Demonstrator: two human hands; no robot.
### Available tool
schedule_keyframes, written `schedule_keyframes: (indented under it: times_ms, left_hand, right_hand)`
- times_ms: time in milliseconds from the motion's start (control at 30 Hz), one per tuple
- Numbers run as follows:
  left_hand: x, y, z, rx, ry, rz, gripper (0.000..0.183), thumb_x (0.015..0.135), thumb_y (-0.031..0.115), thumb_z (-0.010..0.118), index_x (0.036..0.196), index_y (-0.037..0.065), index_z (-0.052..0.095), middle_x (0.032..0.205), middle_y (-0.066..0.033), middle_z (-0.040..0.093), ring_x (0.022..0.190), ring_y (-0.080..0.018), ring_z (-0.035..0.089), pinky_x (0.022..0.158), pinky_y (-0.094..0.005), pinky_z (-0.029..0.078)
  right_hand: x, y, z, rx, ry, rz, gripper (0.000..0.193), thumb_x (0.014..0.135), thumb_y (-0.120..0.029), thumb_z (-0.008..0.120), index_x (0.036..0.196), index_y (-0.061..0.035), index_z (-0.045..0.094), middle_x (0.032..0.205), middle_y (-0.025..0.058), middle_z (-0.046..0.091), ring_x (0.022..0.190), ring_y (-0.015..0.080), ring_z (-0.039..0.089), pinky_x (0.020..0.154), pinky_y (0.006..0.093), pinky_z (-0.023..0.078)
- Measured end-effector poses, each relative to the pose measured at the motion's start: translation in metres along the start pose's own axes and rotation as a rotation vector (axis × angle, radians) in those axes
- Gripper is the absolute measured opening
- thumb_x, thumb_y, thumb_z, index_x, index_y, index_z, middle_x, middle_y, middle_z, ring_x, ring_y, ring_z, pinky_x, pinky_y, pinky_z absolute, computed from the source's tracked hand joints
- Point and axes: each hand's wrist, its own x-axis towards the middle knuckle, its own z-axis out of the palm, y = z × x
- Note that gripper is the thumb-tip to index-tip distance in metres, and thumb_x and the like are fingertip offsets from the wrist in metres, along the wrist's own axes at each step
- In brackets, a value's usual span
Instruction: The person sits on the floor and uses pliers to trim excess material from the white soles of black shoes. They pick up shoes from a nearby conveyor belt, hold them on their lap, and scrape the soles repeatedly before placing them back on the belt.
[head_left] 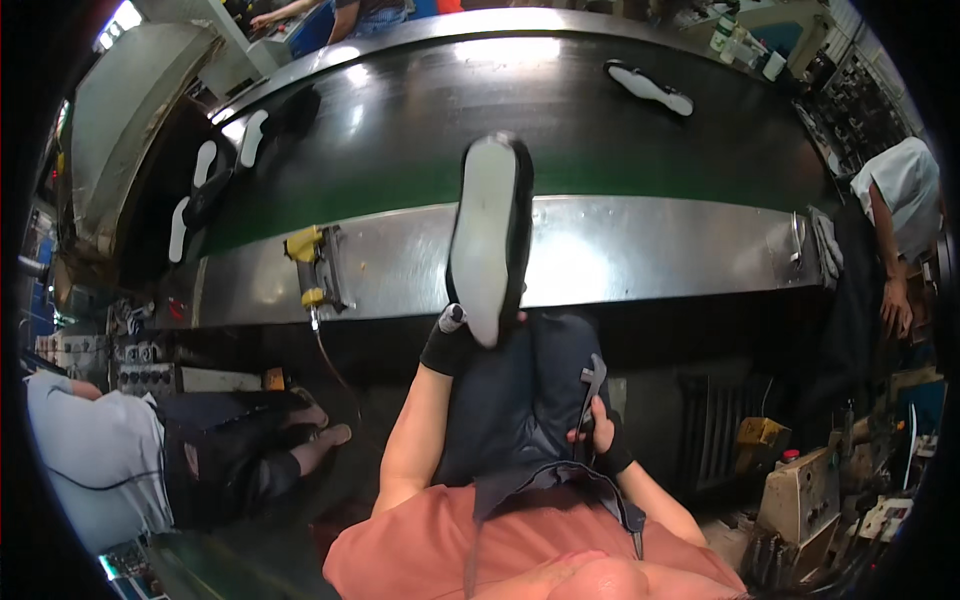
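Note:
Upright in front of me, a black shoe (488,235) on its last shows its pale sole, toe pointing away. My left hand (452,330), in a dark glove that leaves some fingers bare, is closed around its heel end. Low by my lap, my right hand (603,435), with a dark covering at the wrist, holds slim grey pincers (592,378); their hooked head points upward and the handles are partly hidden. The pincers and the shoe are apart.
Beyond the metal ledge (400,255) runs a dark green conveyor belt (400,140). A yellow pneumatic tool (315,268) with a hose lies on the ledge. More shoes lie at the left, one shoe (648,86) at the far right. Co-workers are on both sides.

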Motion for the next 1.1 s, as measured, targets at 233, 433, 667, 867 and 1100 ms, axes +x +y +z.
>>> schedule_keyframes:
  times_ms: [233, 433, 667, 867, 1100]
  left_hand:
    - [-0.116, -0.058, 0.059, 0.548, 0.157, -0.017, 0.058, 0.073, 0.008, 0.07, 0.127, 0.002, 0.048, 0.102, -0.0068, 0.059, 0.093, -0.017, 0.058, 0.078, -0.0313, 0.052]
    - [-0.172, -0.064, 0.09, 0.642, 0.167, -0.073, 0.081, 0.068, 0.012, 0.075, 0.138, 0.005, 0.036, 0.13, -0.01, 0.05, 0.116, -0.0222, 0.052, 0.099, -0.0367, 0.043]
    - [-0.099, -0.044, 0.107, 0.966, 0.063, 0.267, 0.093, 0.065, 0.027, 0.079, 0.141, 0.001, 0.031, 0.138, -0.0174, 0.042, 0.129, -0.0274, 0.041, 0.108, -0.0391, 0.033]
    - [-0.08, -0.033, 0.083, 1.127, -0.063, 0.46, 0.074, 0.064, 0.034, 0.079, 0.125, 0.001, 0.054, 0.118, -0.0192, 0.059, 0.114, -0.0311, 0.055, 0.1, -0.0401, 0.041]
    - [-0.077, -0.022, 0.097, 1.339, -0.125, 0.36, 0.061, 0.062, 0.015, 0.083, 0.115, 0.002, 0.057, 0.132, -0.0112, 0.043, 0.122, -0.0257, 0.044, 0.104, -0.037, 0.035]
  right_hand:
    - [-0.012, -0.038, -0.009, -0.107, -0.033, -0.271, 0.068, 0.097, -0.056, 0.033, 0.086, 0.0012, 0.068, 0.08, 0.0103, 0.068, 0.077, 0.0182, 0.063, 0.076, 0.0309, 0.049]
    - [-0.046, -0.068, 0.02, -0.04, -0.161, -0.616, 0.042, 0.099, -0.035, 0.045, 0.096, 0.0004, 0.068, 0.103, 0.0084, 0.068, 0.086, 0.0136, 0.06, 0.08, 0.0286, 0.046]
    - [-0.013, -0.099, 0.04, -0.358, -0.085, -0.816, 0.04, 0.098, -0.036, 0.05, 0.089, 0.0002, 0.064, 0.072, -0.0015, 0.052, 0.068, 0.01, 0.045, 0.063, 0.026, 0.039]
    - [-0.029, -0.099, 0.028, -0.353, -0.218, -0.722, 0.042, 0.099, -0.038, 0.049, 0.095, 0.0, 0.067, 0.074, -0.0028, 0.055, 0.069, 0.008, 0.046, 0.063, 0.0239, 0.039]
    - [-0.053, -0.093, 0.027, -0.391, -0.177, -0.588, 0.04, 0.097, -0.037, 0.051, 0.096, -0.0007, 0.067, 0.078, -0.002, 0.058, 0.074, 0.0084, 0.05, 0.067, 0.0246, 0.042]
